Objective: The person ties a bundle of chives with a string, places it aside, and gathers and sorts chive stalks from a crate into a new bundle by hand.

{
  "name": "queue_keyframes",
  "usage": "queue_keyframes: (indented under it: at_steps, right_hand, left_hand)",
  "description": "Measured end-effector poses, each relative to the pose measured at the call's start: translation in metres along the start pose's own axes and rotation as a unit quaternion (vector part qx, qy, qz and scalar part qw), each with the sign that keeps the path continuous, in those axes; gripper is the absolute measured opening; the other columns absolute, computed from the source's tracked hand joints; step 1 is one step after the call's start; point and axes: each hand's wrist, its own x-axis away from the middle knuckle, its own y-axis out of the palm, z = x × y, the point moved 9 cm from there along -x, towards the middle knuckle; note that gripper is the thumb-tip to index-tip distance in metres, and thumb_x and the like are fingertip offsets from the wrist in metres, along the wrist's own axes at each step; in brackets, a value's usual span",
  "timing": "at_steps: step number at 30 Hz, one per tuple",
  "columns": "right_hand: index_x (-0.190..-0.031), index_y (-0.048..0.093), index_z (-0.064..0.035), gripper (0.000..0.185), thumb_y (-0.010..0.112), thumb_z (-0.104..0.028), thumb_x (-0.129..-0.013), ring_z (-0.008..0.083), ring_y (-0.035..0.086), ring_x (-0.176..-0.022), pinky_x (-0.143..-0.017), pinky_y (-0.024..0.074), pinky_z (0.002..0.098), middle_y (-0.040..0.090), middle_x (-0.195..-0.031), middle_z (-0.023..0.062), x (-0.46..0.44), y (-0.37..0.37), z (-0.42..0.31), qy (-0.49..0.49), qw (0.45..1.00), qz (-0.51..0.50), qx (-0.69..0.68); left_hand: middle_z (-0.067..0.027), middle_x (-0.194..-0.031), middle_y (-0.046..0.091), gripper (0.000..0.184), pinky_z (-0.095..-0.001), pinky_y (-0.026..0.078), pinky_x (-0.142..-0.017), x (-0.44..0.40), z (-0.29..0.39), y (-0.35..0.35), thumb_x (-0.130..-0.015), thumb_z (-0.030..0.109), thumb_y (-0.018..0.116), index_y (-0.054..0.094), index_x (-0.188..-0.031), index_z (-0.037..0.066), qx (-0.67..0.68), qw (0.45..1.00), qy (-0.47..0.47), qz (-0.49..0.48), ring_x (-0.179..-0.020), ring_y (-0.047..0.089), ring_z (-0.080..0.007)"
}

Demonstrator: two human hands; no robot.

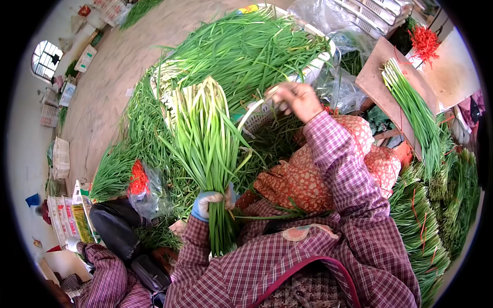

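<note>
A thick bunch of garlic chives (205,138) stands upright in front of me, pale cut ends at the top and green leaves hanging down. My left hand (211,204), in a light blue glove with bare fingers showing, is wrapped round its lower, leafy part. Up and to the right, my right hand (297,101) is slightly blurred, its fingers pinched on a pale chive stalk (251,112) that slants out from the bunch. Behind both hands, a white crate (328,51) is heaped with loose garlic chives (241,51).
At right, a tied bunch (411,102) lies on a board (375,77) near red ties (424,43). Stacked bunches (418,231) line the lower right. More red ties (138,177) sit in a plastic bag (154,195) at left. Another person's sleeve (105,272) shows lower left.
</note>
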Motion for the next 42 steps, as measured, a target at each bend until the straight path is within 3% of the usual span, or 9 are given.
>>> queue_keyframes:
  at_steps: [4, 8, 12, 22, 26, 29, 34, 37, 42]
  right_hand:
    - [-0.12, 0.062, -0.0185, 0.043, 0.059, -0.046, -0.088, 0.0267, 0.069, -0.083, -0.078, 0.0563, 0.0408, 0.071, -0.098, 0.0126, 0.007, -0.02, -0.006, -0.066, 0.914, 0.039, 0.398]
    - [-0.139, 0.039, -0.0061, 0.068, 0.065, -0.039, -0.086, 0.0193, 0.066, -0.064, -0.068, 0.0579, 0.0317, 0.063, -0.115, 0.0197, 0.046, 0.064, -0.016, 0.065, 0.977, -0.188, 0.076]
    - [-0.131, 0.048, -0.0011, 0.046, 0.062, -0.019, -0.091, 0.0147, 0.067, -0.064, -0.056, 0.0547, 0.0296, 0.07, -0.088, 0.0118, 0.056, 0.101, -0.025, 0.073, 0.967, -0.244, -0.002]
    - [-0.107, 0.067, -0.004, 0.02, 0.057, -0.013, -0.093, 0.0055, 0.05, -0.046, -0.039, 0.0438, 0.0195, 0.066, -0.075, 0.0038, 0.004, -0.073, -0.026, 0.027, 0.997, 0.072, 0.029]
    - [-0.101, 0.071, -0.0082, 0.026, 0.059, -0.029, -0.093, 0.0128, 0.06, -0.056, -0.051, 0.0518, 0.0273, 0.068, -0.079, 0.0098, -0.003, -0.116, 0.001, 0.033, 0.961, 0.074, 0.266]
    - [-0.128, 0.055, -0.0069, 0.056, 0.06, -0.047, -0.088, 0.026, 0.067, -0.085, -0.077, 0.056, 0.0383, 0.066, -0.11, 0.0185, 0.021, -0.064, -0.012, 0.116, 0.835, -0.004, 0.538]
    - [-0.146, 0.021, 0.0019, 0.094, 0.054, -0.062, -0.086, 0.0332, 0.047, -0.126, -0.106, 0.0371, 0.0415, 0.051, -0.134, 0.0209, 0.035, 0.021, -0.001, -0.006, 0.979, -0.161, 0.122]
    - [-0.146, 0.012, 0.0056, 0.098, 0.054, -0.06, -0.087, 0.035, 0.036, -0.134, -0.108, 0.0344, 0.0419, 0.033, -0.144, 0.0301, 0.026, 0.06, -0.006, 0.014, 0.968, -0.24, -0.076]
    - [-0.15, 0.011, -0.0077, 0.091, 0.045, -0.065, -0.089, 0.03, 0.034, -0.135, -0.11, 0.032, 0.0468, 0.026, -0.151, 0.0185, -0.022, 0.045, -0.055, 0.07, 0.96, -0.145, -0.227]
  left_hand:
    - [-0.0058, -0.067, 0.05, 0.026, -0.0329, 0.041, -0.054, 0.0, 0.002, -0.006, -0.073, 0.025, 0.068, 0.055, -0.078, 0.003, 0.029, 0.999, 0.008, 0.03, -0.056, 0.05, -0.0181]
    - [-0.0065, -0.067, 0.05, 0.028, -0.0336, 0.041, -0.054, -0.005, 0.0, -0.005, -0.072, 0.025, 0.069, 0.056, -0.08, 0.002, 0.042, 0.999, -0.003, 0.018, -0.057, 0.05, -0.0188]
    - [-0.0086, -0.068, 0.051, 0.032, -0.034, 0.043, -0.057, -0.003, 0.006, 0.001, -0.072, 0.027, 0.07, 0.056, -0.085, 0.001, 0.009, 0.999, 0.0, 0.044, -0.06, 0.052, -0.0208]
    - [-0.0121, -0.071, 0.056, 0.036, -0.0354, 0.047, -0.058, 0.009, 0.004, -0.018, -0.076, 0.025, 0.068, 0.057, -0.097, -0.002, -0.033, 0.999, 0.017, 0.04, -0.064, 0.056, -0.0234]
    - [-0.0126, -0.071, 0.057, 0.038, -0.0351, 0.048, -0.058, 0.013, 0.003, -0.026, -0.077, 0.023, 0.068, 0.057, -0.101, -0.003, -0.027, 0.999, 0.031, 0.017, -0.062, 0.057, -0.0242]
    - [-0.0133, -0.071, 0.058, 0.038, -0.0343, 0.049, -0.058, 0.012, 0.006, -0.027, -0.076, 0.022, 0.069, 0.057, -0.101, -0.004, -0.015, 0.997, 0.043, 0.064, -0.061, 0.057, -0.0236]
    - [-0.0089, -0.073, 0.053, 0.044, -0.0338, 0.046, -0.058, 0.01, 0.009, -0.013, -0.076, 0.023, 0.066, 0.054, -0.108, -0.005, -0.076, 0.984, -0.01, 0.158, -0.062, 0.052, -0.0191]
    - [-0.0093, -0.075, 0.055, 0.045, -0.0332, 0.046, -0.059, -0.009, 0.017, 0.009, -0.077, 0.023, 0.066, 0.054, -0.11, -0.005, -0.09, 0.985, 0.006, 0.145, -0.063, 0.053, -0.019]
    - [-0.013, -0.086, 0.063, 0.043, -0.0337, 0.055, -0.072, -0.057, 0.027, 0.067, -0.075, 0.023, 0.071, 0.059, -0.106, -0.005, -0.112, 0.989, -0.011, 0.093, -0.075, 0.064, -0.0228]
